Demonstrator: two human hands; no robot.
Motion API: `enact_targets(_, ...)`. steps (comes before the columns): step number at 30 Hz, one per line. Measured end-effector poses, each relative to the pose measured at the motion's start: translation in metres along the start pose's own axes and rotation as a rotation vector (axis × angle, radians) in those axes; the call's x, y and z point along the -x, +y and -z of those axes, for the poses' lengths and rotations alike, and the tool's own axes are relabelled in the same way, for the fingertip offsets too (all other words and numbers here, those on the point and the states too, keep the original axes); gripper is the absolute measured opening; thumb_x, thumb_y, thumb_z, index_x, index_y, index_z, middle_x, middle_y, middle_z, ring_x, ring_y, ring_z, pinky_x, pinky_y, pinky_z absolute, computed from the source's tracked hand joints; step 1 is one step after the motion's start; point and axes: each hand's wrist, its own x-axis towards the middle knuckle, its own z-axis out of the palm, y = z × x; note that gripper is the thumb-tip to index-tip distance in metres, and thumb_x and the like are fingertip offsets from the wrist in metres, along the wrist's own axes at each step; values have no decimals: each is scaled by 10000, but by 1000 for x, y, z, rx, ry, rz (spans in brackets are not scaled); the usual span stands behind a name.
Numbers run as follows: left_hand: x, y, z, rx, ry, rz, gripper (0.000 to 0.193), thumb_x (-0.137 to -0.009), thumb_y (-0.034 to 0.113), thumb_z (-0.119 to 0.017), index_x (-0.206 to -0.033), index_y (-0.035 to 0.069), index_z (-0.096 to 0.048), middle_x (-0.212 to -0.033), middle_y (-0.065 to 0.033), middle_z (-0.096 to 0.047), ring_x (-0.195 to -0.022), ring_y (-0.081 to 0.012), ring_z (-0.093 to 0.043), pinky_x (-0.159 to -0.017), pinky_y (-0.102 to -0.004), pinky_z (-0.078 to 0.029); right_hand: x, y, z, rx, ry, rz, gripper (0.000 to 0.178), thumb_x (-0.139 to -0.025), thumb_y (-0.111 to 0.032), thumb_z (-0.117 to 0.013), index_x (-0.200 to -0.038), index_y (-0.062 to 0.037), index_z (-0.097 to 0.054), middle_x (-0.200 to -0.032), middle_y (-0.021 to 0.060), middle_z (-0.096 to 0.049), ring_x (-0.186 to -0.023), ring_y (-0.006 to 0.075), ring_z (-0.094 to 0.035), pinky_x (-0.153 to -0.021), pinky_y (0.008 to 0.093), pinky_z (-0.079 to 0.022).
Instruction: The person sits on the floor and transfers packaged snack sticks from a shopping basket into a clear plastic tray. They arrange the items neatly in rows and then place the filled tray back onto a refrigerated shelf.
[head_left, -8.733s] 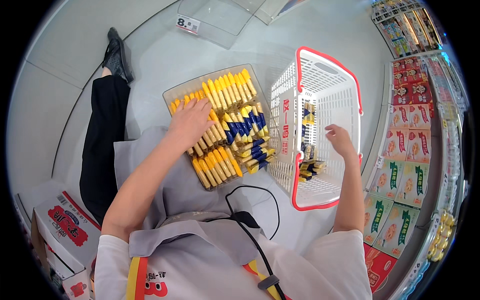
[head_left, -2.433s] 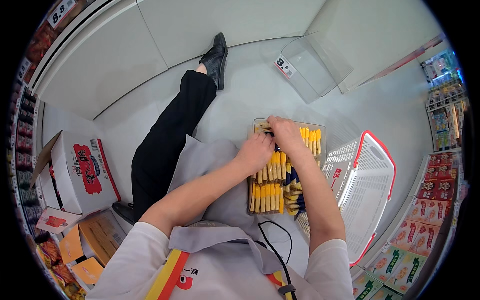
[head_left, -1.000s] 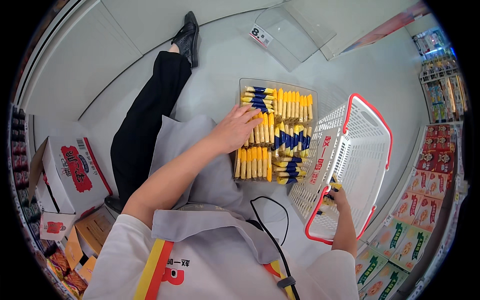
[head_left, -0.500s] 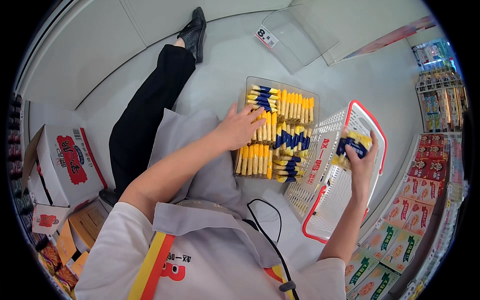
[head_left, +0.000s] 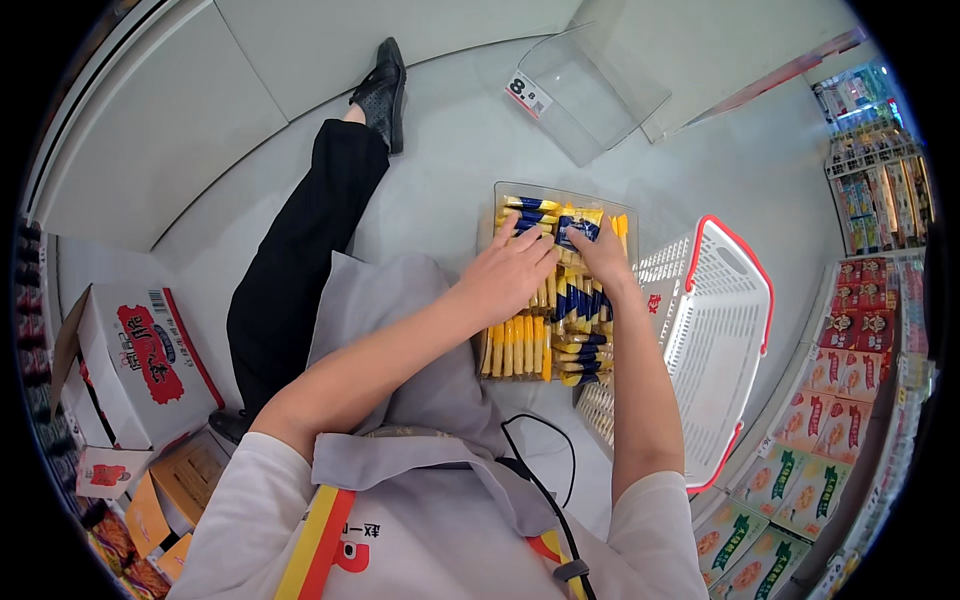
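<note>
Yellow-blue packet [head_left: 580, 226] between 2 hands, over far half of tray [head_left: 545, 188], long axis unclear. Right hand [head_left: 604, 256] nearer, pinching it; left hand [head_left: 512, 266] just left, fingers spread over tray's packs [head_left: 533, 203].

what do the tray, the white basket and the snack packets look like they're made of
Tray: probably clear, rigid plastic, smooth; the floor shows through its rim. White basket: seemingly moulded plastic, fairly smooth, with regularly slotted walls. Snack packets: likely thin, shiny plastic film, with glints and see-through parts.
</note>
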Motion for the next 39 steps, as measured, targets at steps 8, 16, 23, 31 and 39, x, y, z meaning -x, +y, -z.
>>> enact_targets(8, -26, -2, -30, 239, 97, 25, 367, -833, 84, -551, -1196, 41, -517, -1166, -138, -525, -1091, -297, -525, -928, -391, -450, 2, 6, 18, -335, -7, 47, 504, -879, -115, -581, -1331, 60, -441, -1060, 170, -620, -944, 192, -592, -836, 291, -462)
enact_targets(16, -25, 2, -31, 202, 159, -5, 422, -830, 80, -539, -1250, 55, -510, -1178, -140, -512, -1109, -318, -503, -960, -403, -417, -6, 11, -13, -276, 272, 71, 308, -940, -124, -470, -1171, 56, -564, -1074, 226, -634, -1004, 338, -608, -859, 368, -459)
enact_targets(23, -26, 2, -20, 336, 29, 36, 398, -832, 77, -541, -1227, 40, -508, -1178, -121, -517, -1067, -296, -527, -927, -400, -436, 10, -2, 1, -201, 166, 90, 407, -879, -202, -597, -1165, 80, -535, -1029, 262, -632, -996, 379, -605, -871, 402, -458)
enact_targets(31, -35, 6, -24, 359, 81, 114, 449, -819, 39, -548, -1249, -4, -427, -1332, -154, -432, -1175, -325, -482, -971, -396, -423, 6, -8, -9, -107, 89, 162, 620, -919, -343, -512, -1359, 67, -360, -1317, 301, -429, -1234, 410, -419, -1039, 393, -347)
enact_targets(39, -36, 7, -35, -7, 11, -44, 621, -829, 82, -596, -1394, 233, -389, -1469, -145, -296, -1303, -364, -358, -1068, -441, -337, 44, -4, 106, -120, 33, 123, 454, -948, -356, -477, -1220, -8, -584, -1126, 194, -638, -1067, 299, -601, -925, 358, -450)
